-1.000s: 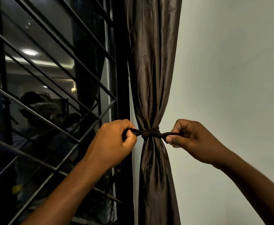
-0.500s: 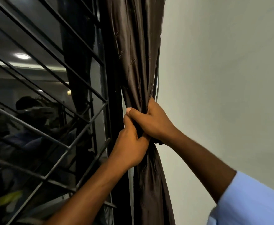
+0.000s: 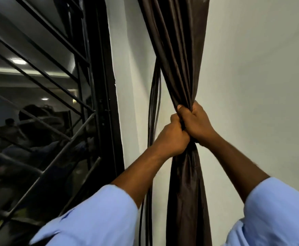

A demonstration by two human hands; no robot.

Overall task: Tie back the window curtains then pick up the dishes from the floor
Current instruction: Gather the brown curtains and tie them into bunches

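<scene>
Curtain (image 3: 178, 55) bunched; our left hand (image 3: 173, 137) and right hand (image 3: 195, 124) clamp fingers on it, probably seating the hidden tie.

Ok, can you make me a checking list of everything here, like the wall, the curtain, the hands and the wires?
Surface: pale wall, bare where it shows.
Job's things: brown curtain bunched at its middle; the tie is hidden by the hands; no dishes seen.
Clutter: nothing seen.
Grippers: left hand and right hand both grip the bunched curtain, touching each other.
Cables: dark cables hang down the wall just left of the curtain.
Surroundings: window with dark metal bars on the left, ceiling lights reflected in the glass; light blue sleeves at the bottom.
</scene>
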